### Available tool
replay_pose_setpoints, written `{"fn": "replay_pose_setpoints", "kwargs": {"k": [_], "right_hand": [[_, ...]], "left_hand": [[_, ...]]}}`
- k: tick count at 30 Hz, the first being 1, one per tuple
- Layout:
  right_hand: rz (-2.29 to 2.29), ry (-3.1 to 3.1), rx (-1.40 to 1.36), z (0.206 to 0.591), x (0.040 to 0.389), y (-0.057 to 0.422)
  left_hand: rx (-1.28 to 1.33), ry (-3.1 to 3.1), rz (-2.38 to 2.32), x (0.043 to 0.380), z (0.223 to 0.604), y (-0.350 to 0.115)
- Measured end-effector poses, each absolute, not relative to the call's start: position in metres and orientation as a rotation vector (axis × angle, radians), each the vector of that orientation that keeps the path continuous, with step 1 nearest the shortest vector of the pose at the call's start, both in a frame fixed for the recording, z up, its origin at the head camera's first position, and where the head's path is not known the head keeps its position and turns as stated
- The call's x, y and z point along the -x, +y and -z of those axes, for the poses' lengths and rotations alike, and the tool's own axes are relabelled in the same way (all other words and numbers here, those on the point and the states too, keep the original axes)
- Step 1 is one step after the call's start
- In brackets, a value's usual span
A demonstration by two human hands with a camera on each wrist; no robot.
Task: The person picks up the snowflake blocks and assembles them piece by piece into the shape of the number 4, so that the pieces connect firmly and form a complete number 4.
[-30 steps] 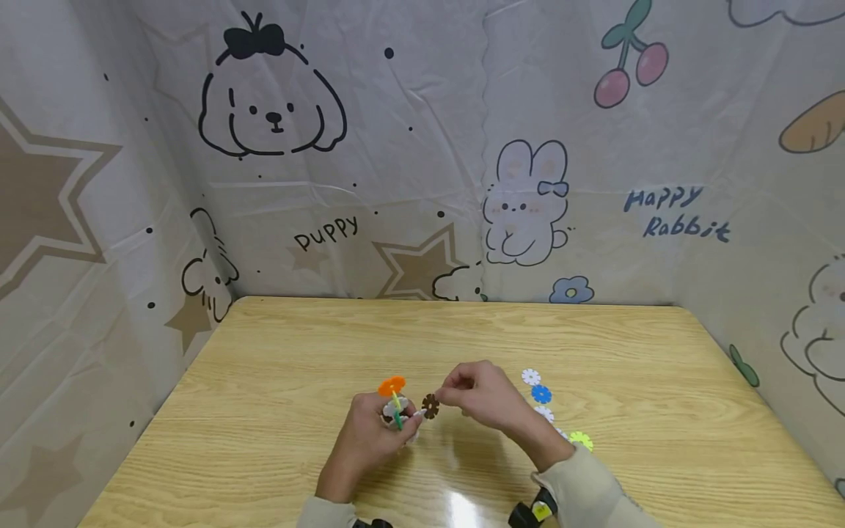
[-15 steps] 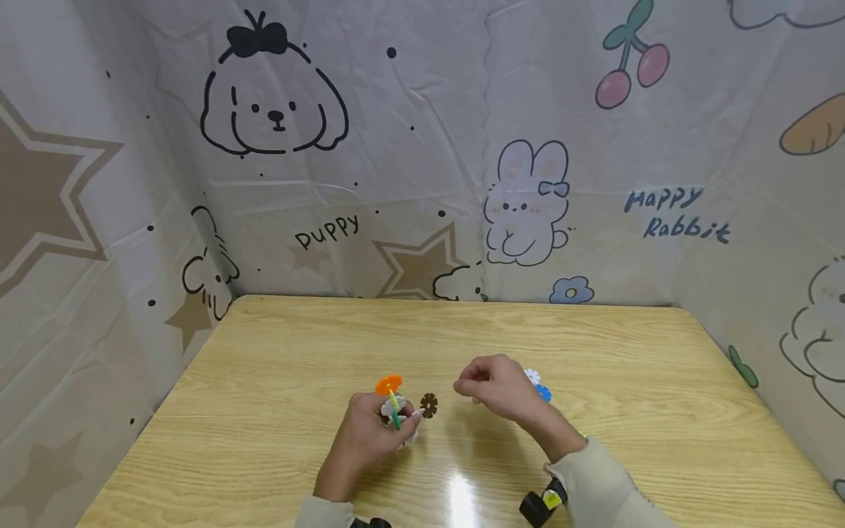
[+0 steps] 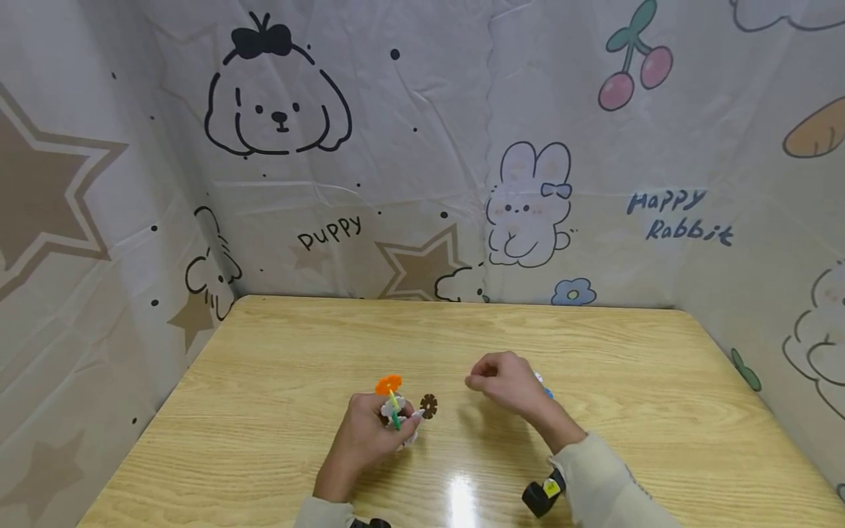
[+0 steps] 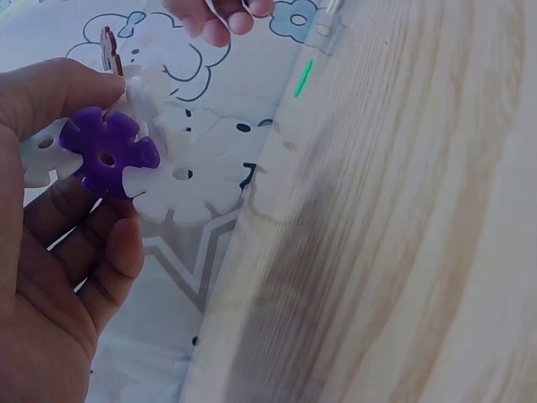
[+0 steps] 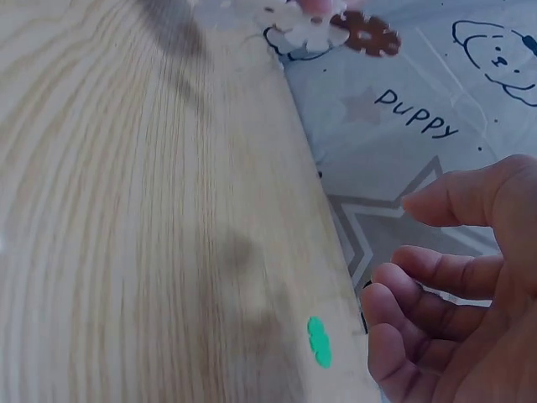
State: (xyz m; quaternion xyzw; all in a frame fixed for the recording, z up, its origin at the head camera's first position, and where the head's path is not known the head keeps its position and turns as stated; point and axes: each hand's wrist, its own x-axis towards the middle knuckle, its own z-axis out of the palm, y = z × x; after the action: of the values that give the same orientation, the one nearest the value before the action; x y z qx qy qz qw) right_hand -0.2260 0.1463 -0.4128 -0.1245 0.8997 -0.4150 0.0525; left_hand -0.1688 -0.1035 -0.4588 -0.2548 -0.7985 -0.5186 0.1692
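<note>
My left hand (image 3: pixel 370 434) pinches a cluster of joined snowflake discs above the table. An orange disc (image 3: pixel 389 384) tops the cluster on a yellow and green stem, and a brown disc (image 3: pixel 429 406) sticks out to its right. The left wrist view shows a purple disc (image 4: pixel 105 144) slotted between white discs (image 4: pixel 197 180) near the thumb. To the right, my right hand (image 3: pixel 505 385) hovers with loosely bent fingers. Its thumb stands apart from the fingers in the right wrist view, and it holds nothing.
A green disc (image 5: pixel 319 342) lies on the wooden table (image 3: pixel 297 352), near my right hand. A blue disc (image 3: pixel 549 394) and a white disc (image 3: pixel 538 378) show partly from behind that hand. Cloth with cartoon prints (image 3: pixel 422 147) hangs around the table's far and side edges.
My right hand has left the brown disc and moved right, now covering much of the loose discs there. The brown disc stays on the cluster, and my left hand has hardly moved.
</note>
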Motion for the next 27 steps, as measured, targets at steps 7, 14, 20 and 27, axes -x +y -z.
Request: {"fn": "replay_pose_setpoints", "kwargs": {"k": [7,14,20,27], "right_hand": [[1.255,2.744,0.340,0.423,0.234,0.152],[1.216,2.769,0.300,0.431,0.241,0.153],[1.250,2.727,0.238,0.434,0.247,0.153],[1.154,2.778,0.254,0.440,0.256,0.157]], "left_hand": [[0.733,-2.271,1.471,0.170,0.460,-0.105],[0.712,-2.306,1.457,0.169,0.458,-0.106],[0.653,-2.366,1.475,0.167,0.454,-0.107],[0.576,-2.456,1.490,0.164,0.451,-0.106]]}}
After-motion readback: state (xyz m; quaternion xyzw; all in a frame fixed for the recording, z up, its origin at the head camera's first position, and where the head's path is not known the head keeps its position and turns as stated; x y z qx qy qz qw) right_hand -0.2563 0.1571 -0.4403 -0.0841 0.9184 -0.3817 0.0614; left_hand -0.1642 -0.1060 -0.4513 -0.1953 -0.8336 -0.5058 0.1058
